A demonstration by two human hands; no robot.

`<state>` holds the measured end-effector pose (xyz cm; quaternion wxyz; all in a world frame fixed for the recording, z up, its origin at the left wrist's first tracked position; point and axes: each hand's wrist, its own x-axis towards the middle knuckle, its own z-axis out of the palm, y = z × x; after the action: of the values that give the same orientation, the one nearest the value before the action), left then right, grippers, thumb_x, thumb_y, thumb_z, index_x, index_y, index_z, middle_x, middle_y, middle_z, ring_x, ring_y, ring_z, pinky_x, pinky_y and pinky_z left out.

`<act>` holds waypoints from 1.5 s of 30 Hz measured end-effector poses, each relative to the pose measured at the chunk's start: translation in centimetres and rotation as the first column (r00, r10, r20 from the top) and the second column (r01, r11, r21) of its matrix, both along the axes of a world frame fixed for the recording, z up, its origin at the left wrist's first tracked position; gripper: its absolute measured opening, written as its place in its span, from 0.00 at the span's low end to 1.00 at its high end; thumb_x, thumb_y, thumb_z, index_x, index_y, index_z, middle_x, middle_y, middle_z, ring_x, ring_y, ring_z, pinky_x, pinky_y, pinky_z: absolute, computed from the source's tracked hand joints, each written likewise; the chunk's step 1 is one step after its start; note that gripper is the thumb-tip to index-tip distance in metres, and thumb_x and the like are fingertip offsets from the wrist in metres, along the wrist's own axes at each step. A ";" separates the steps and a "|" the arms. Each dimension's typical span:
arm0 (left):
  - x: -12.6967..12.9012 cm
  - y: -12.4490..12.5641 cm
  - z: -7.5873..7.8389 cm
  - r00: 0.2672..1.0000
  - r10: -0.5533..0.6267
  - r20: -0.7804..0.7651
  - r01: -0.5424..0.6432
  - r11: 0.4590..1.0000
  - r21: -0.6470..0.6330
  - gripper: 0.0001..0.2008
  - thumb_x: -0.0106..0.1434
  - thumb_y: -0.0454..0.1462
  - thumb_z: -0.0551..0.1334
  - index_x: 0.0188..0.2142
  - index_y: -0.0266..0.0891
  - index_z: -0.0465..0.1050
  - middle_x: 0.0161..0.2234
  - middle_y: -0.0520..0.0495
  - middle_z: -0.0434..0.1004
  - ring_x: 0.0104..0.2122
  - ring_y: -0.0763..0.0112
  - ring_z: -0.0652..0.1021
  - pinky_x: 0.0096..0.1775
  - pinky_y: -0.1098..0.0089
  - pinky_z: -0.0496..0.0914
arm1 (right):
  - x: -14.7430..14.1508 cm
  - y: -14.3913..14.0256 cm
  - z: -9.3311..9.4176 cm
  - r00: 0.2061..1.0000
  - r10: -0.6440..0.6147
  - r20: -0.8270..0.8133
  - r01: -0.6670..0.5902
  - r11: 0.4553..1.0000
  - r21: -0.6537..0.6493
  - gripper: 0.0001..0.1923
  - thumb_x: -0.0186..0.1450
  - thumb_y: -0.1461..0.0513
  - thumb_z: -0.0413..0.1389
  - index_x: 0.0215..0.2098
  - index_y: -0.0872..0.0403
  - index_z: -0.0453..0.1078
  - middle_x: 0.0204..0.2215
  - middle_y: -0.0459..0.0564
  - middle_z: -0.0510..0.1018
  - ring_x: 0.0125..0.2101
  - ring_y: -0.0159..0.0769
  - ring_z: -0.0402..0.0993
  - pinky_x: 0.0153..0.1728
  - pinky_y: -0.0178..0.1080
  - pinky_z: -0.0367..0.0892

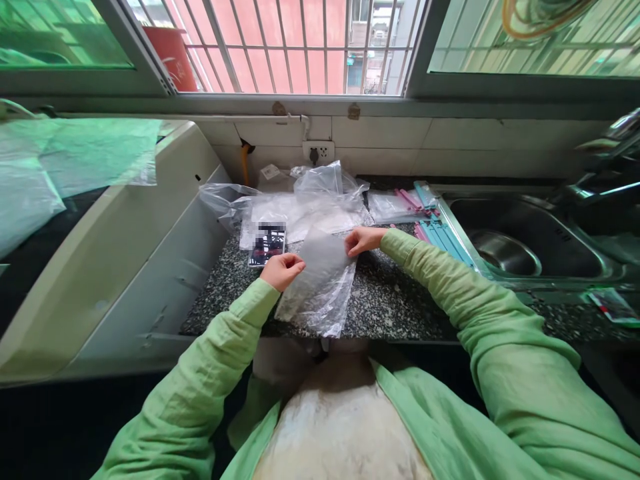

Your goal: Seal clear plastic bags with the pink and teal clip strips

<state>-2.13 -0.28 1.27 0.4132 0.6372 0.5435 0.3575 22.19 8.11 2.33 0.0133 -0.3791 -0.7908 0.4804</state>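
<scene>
A frosted clear plastic bag (323,267) hangs over the front of the speckled counter, its crinkled lower end near the edge. My left hand (283,270) is closed in a pinch at the bag's left side. On the opposite side, my right hand (364,241) pinches the bag's right edge between thumb and fingers. Just behind my left hand lies a phone (273,245) with a dark, reflective screen. Beyond both hands, a loose heap of clear plastic bags (320,193) spreads toward the wall.
Pink and blue strips (440,237) lie beside the steel sink (530,233), which holds a metal bowl (505,252). A large cream appliance (150,247) borders the counter's left side. A wall socket (320,151) with a plug sits behind the bags. A small packet (614,305) lies right.
</scene>
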 end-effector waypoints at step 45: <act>0.4 -11.4 1.3 0.916 -0.273 -0.292 0.362 0.877 0.316 0.09 0.57 0.36 0.55 0.27 0.36 0.73 0.21 0.51 0.63 0.21 0.80 0.64 0.24 0.77 0.61 | 3.6 -19.4 3.1 0.999 0.043 -0.020 -0.018 0.733 0.680 0.07 0.59 0.65 0.48 0.26 0.53 0.66 0.27 0.50 0.71 0.30 0.31 0.64 0.31 0.35 0.61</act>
<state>-1.73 -11.68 2.60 0.2732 0.8217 0.4007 0.2992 25.83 -11.30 5.48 0.1565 -0.3270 -0.9172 0.1653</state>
